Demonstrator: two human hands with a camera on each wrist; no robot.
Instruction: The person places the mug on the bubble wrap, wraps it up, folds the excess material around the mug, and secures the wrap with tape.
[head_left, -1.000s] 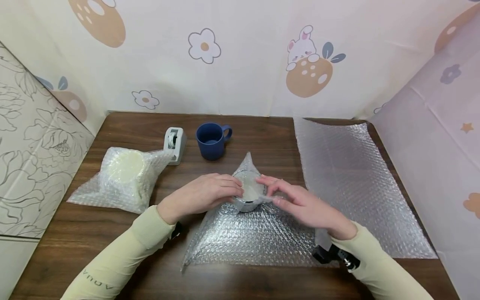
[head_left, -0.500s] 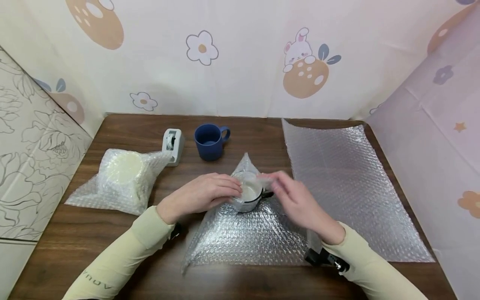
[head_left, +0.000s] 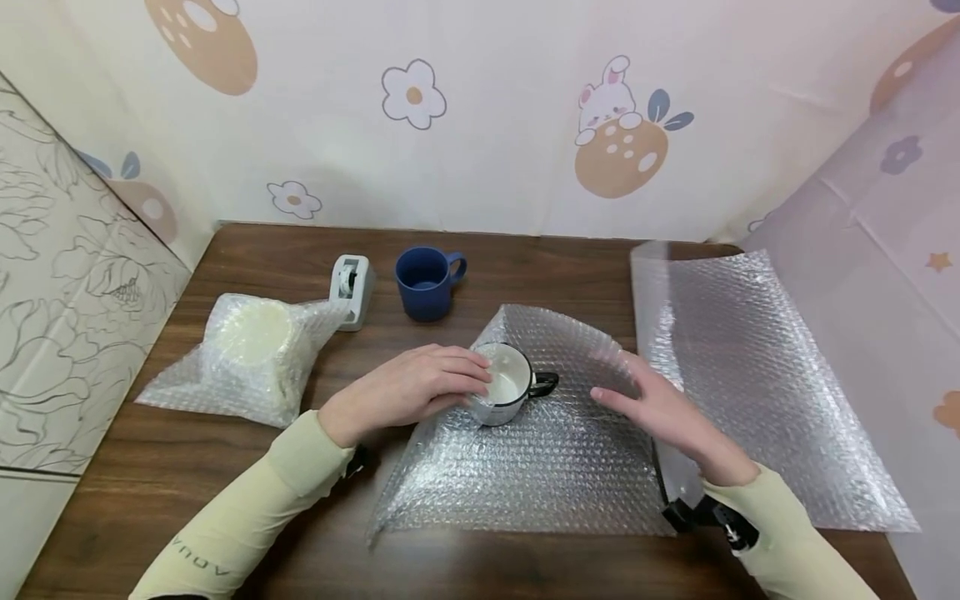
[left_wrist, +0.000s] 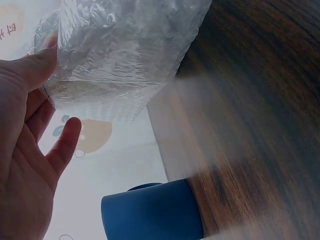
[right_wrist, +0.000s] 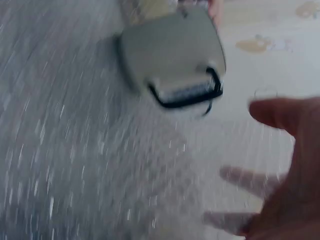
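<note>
A white mug (head_left: 504,414) with a black rim and black handle stands on a sheet of bubble wrap (head_left: 525,483). My left hand (head_left: 420,385) grips the mug's left side, holding a fold of wrap against it. Bubble wrap (left_wrist: 115,50) lies between the thumb and fingers of that hand in the left wrist view. My right hand (head_left: 663,400) is right of the handle, thumb apart from the fingers, with some fingers behind the sheet's raised edge. In the right wrist view, blurred, the mug (right_wrist: 170,50) is uncovered on its handle side, away from my right hand (right_wrist: 295,185).
Farther back stand a blue mug (head_left: 424,292) and a white tape dispenser (head_left: 351,292). At the left lies a bubble-wrapped bundle (head_left: 251,358). Another bubble wrap sheet (head_left: 757,392) covers the table's right side, its left edge raised near my right forearm.
My right hand has moved right, away from the mug. The wrap flap it had over the mug has swung open to the right, baring the handle. The left hand stays in place.
</note>
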